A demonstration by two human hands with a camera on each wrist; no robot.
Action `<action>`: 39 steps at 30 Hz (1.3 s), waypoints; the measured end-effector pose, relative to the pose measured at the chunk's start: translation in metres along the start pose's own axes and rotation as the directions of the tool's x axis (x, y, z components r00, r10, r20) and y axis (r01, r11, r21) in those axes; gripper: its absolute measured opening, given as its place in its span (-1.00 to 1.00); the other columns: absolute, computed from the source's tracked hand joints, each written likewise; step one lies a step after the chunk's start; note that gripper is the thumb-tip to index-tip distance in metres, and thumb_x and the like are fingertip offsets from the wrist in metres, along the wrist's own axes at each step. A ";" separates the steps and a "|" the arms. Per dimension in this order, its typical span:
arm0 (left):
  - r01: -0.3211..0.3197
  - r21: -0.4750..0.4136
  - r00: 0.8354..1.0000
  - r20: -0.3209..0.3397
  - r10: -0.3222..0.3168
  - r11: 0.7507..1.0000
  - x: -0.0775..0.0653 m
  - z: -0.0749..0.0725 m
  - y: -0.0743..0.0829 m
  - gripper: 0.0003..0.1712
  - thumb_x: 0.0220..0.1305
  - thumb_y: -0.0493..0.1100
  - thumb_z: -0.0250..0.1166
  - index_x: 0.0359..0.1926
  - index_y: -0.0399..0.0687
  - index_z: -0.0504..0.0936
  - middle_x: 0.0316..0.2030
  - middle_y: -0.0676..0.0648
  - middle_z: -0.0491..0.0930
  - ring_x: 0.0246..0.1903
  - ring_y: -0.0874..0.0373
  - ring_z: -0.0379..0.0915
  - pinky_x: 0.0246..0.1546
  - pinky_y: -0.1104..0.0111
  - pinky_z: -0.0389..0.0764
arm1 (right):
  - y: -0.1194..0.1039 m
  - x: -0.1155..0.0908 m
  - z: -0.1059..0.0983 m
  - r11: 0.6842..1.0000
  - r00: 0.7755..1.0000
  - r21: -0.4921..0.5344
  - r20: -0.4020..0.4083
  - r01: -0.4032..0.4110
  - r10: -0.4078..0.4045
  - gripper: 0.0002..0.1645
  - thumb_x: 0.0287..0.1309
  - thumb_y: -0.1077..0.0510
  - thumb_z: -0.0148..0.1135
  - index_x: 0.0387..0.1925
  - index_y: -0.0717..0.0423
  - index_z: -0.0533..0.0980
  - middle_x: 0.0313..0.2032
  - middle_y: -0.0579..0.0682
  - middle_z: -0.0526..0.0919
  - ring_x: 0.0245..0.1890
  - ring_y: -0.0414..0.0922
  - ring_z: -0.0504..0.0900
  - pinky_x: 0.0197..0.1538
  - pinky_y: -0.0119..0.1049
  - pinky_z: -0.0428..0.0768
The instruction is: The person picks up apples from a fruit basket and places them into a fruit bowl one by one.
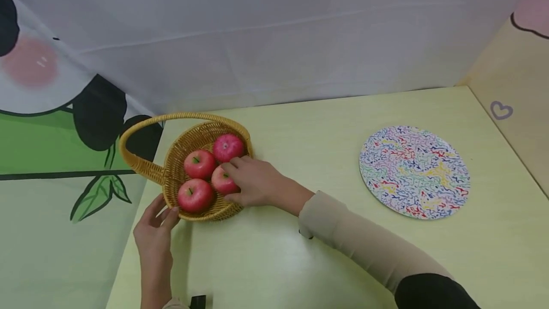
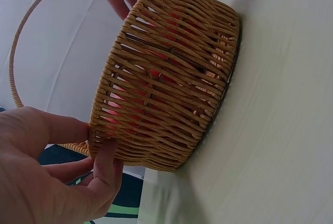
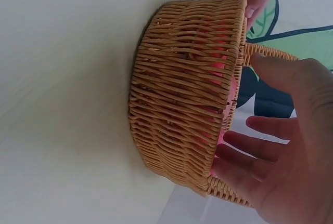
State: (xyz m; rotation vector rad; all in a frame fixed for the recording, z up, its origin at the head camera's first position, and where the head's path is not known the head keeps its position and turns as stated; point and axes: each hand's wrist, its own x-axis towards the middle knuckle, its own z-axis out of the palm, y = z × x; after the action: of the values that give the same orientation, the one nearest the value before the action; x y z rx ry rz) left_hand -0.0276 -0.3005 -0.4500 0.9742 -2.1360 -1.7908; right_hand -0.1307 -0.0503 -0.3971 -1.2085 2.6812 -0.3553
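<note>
A round wicker basket point(image 1: 175, 161) with a tall arched handle point(image 1: 143, 166) stands on the left part of the table. Several red apples point(image 1: 196, 195) lie inside it. My left hand point(image 1: 155, 230) pinches the near left rim between thumb and fingers; the left wrist view shows these fingers point(image 2: 106, 169) against the outer weave. From the right, my right hand point(image 1: 259, 182) reaches over the rim, its fingers at the rightmost apple point(image 1: 223, 182) and partly covering it. In the right wrist view the right hand point(image 3: 281, 146) has its thumb spread well apart from the fingers.
A round board point(image 1: 413, 173) with a multicoloured squiggle pattern lies on the right of the pale yellow table point(image 1: 300, 142). A white cloth point(image 1: 279, 51) hangs behind the table. Printed panels stand at the left point(image 1: 38, 213) and right point(image 1: 514, 89). A small black object point(image 1: 198, 302) shows at the bottom edge.
</note>
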 end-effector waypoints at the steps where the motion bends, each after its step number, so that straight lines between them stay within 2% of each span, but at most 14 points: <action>1: 0.000 -0.001 1.000 0.000 0.000 1.000 0.000 0.000 0.000 -0.33 0.42 -0.25 0.34 0.50 0.08 0.44 0.37 -0.11 0.44 0.02 0.34 0.52 -0.21 0.69 0.67 | 0.000 0.001 0.000 1.000 1.000 -0.013 0.004 0.000 0.000 -0.10 0.35 -0.34 0.23 0.53 0.01 0.28 0.36 -0.01 0.51 0.37 -0.01 0.49 0.30 -0.13 0.65; 11: -0.021 -0.026 1.000 -0.003 0.021 0.999 -0.001 0.000 0.001 -0.34 0.41 -0.28 0.35 0.48 0.04 0.47 0.30 -0.05 0.49 0.01 0.33 0.54 -0.21 0.67 0.68 | -0.003 0.012 -0.003 0.993 0.999 -0.110 0.038 0.030 -0.026 -0.18 0.35 -0.27 0.30 0.46 0.04 0.36 0.22 0.00 0.59 0.24 -0.03 0.56 0.03 -0.14 0.75; 18: -0.024 -0.022 1.000 0.000 0.024 0.999 -0.001 0.000 0.001 -0.34 0.42 -0.26 0.34 0.49 0.06 0.45 0.35 -0.10 0.46 0.03 0.32 0.53 -0.21 0.68 0.67 | -0.008 0.023 -0.003 0.990 0.997 -0.142 0.078 0.006 0.005 -0.16 0.31 -0.29 0.34 0.45 0.01 0.37 0.20 0.00 0.60 0.16 -0.01 0.59 -0.06 -0.15 0.76; 26: -0.019 -0.029 1.000 0.001 0.019 0.999 -0.001 0.001 0.002 -0.33 0.41 -0.27 0.35 0.49 0.05 0.45 0.34 -0.08 0.46 0.04 0.29 0.51 -0.21 0.67 0.68 | -0.008 0.034 -0.004 0.993 0.992 -0.116 0.118 -0.023 0.037 -0.19 0.25 -0.25 0.42 0.39 0.00 0.40 0.12 0.01 0.60 0.08 0.00 0.61 -0.14 -0.17 0.75; 33: -0.023 -0.026 1.000 0.004 0.024 0.999 -0.001 0.003 0.005 -0.33 0.42 -0.26 0.34 0.50 0.05 0.44 0.35 -0.10 0.45 0.04 0.29 0.51 -0.20 0.68 0.67 | -0.005 0.040 0.000 0.998 0.990 -0.050 0.131 -0.043 0.049 -0.12 0.19 -0.23 0.48 0.42 -0.05 0.33 0.20 0.02 0.56 0.07 -0.02 0.61 -0.09 -0.16 0.75; 39: -0.005 -0.024 1.000 -0.001 0.005 1.000 -0.002 0.001 0.003 -0.32 0.42 -0.27 0.34 0.51 0.05 0.43 0.35 -0.09 0.45 0.04 0.30 0.51 -0.20 0.67 0.67 | -0.006 0.044 0.009 0.998 0.989 -0.041 0.136 -0.057 0.062 -0.04 0.17 -0.24 0.49 0.48 -0.07 0.27 0.25 0.01 0.53 0.12 -0.04 0.62 -0.07 -0.18 0.75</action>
State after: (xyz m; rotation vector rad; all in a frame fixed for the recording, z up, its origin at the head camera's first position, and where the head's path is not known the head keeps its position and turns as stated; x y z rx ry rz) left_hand -0.0274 -0.2982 -0.4469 0.9625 -2.1094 -1.8097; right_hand -0.1529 -0.0889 -0.4064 -1.1171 2.6097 -0.2071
